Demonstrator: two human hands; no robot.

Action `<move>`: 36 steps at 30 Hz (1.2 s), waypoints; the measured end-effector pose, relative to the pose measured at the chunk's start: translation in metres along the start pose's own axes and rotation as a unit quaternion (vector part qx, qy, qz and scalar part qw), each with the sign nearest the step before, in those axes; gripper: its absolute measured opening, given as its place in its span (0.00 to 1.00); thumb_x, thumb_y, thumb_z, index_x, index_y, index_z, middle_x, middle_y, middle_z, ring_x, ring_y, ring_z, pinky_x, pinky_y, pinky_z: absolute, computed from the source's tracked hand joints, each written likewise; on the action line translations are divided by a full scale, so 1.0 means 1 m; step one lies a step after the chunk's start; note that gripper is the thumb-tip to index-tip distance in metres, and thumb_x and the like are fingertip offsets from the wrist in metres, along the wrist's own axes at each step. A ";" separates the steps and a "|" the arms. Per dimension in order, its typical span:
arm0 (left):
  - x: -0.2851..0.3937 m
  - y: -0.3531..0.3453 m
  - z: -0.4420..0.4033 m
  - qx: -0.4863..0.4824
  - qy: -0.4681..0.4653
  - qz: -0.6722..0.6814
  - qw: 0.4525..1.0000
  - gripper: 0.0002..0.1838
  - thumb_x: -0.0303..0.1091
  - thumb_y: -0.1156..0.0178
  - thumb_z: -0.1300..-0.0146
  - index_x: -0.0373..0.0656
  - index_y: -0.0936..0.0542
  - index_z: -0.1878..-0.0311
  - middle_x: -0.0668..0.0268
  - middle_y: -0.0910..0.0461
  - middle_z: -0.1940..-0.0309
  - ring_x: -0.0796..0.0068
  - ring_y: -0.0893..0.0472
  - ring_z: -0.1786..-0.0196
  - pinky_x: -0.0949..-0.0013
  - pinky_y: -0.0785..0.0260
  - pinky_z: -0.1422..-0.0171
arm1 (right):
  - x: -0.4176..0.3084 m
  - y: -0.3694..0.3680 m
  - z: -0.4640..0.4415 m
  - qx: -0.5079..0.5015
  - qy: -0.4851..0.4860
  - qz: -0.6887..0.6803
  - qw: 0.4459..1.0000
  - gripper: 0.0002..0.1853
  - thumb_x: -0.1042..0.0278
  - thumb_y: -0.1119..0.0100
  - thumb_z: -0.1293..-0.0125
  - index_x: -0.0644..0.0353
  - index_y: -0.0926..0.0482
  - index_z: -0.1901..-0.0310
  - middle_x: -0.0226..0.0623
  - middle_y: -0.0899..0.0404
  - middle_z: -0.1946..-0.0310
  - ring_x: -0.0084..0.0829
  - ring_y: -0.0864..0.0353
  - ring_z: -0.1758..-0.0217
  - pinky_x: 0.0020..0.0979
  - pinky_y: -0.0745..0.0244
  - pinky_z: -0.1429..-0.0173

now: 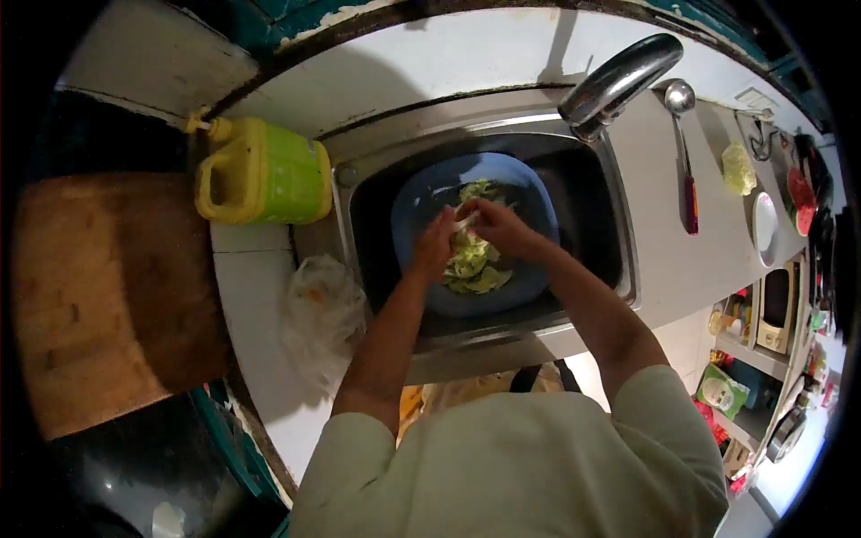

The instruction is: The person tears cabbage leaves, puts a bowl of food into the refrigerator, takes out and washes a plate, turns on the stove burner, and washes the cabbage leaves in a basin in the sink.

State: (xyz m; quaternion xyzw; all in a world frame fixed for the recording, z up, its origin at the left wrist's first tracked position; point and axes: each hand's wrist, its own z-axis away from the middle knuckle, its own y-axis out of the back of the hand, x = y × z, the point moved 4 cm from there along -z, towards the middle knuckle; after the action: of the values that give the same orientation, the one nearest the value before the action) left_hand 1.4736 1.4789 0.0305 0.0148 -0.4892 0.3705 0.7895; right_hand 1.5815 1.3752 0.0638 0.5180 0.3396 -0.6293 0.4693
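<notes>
A blue plastic basin (536, 184) sits in the dark sink (587, 211), with torn green-yellow cabbage leaves (475, 273) in it. Over the basin, my left hand (435, 244) and my right hand (502, 228) meet with bent fingers. Between their fingertips is a pale piece of cabbage leaf (465, 221), which both hands pinch. Parts of the leaf are hidden by the fingers. The curved metal faucet (619, 81) stands behind the sink's right corner, apart from my hands.
Left of the sink stand a yellow-green jug (265, 170) and a crumpled plastic bag (323, 314). A wooden board (117, 296) lies further left. On the right counter are a ladle (686, 161), a yellowish lump (738, 170), a white bowl (764, 229) and cut watermelon (800, 199).
</notes>
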 end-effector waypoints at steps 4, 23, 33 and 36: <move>-0.006 -0.014 0.026 0.005 -0.084 -0.032 0.996 0.16 0.36 0.44 0.41 0.40 0.29 0.52 0.69 0.25 0.63 0.81 0.26 0.62 0.76 0.34 0.60 | -0.009 -0.013 0.004 0.023 -0.152 -0.252 0.955 0.21 0.73 0.45 0.43 0.58 0.35 0.47 0.35 0.28 0.68 0.24 0.28 0.71 0.26 0.30 0.68; -0.008 0.035 0.085 0.145 -0.053 0.082 0.985 0.20 0.36 0.41 0.45 0.39 0.29 0.50 0.66 0.26 0.56 0.73 0.27 0.55 0.69 0.36 0.49 | 0.087 -0.017 -0.012 -0.142 -0.073 0.485 0.860 0.20 0.65 0.44 0.47 0.57 0.30 0.51 0.49 0.28 0.55 0.46 0.27 0.54 0.41 0.29 0.55; -0.011 0.043 0.096 0.179 -0.022 0.081 0.980 0.18 0.34 0.43 0.44 0.38 0.29 0.51 0.65 0.25 0.57 0.74 0.25 0.58 0.71 0.33 0.52 | 0.092 -0.073 -0.026 -0.279 -0.106 0.403 0.865 0.20 0.62 0.48 0.45 0.62 0.29 0.52 0.47 0.24 0.59 0.41 0.24 0.59 0.38 0.27 0.57; -0.007 0.040 0.102 0.168 -0.034 0.070 0.983 0.18 0.33 0.44 0.43 0.38 0.29 0.51 0.65 0.25 0.57 0.73 0.25 0.57 0.71 0.34 0.52 | 0.115 -0.039 -0.045 -0.188 -0.234 0.158 0.941 0.19 0.59 0.49 0.44 0.60 0.27 0.54 0.47 0.24 0.61 0.41 0.23 0.62 0.40 0.27 0.59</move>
State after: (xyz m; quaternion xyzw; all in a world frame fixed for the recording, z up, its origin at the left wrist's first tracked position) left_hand 1.3708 1.4643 0.0643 0.1256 -0.4461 0.5007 0.7311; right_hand 1.5571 1.4015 -0.0603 0.3056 0.2462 -0.5748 0.7181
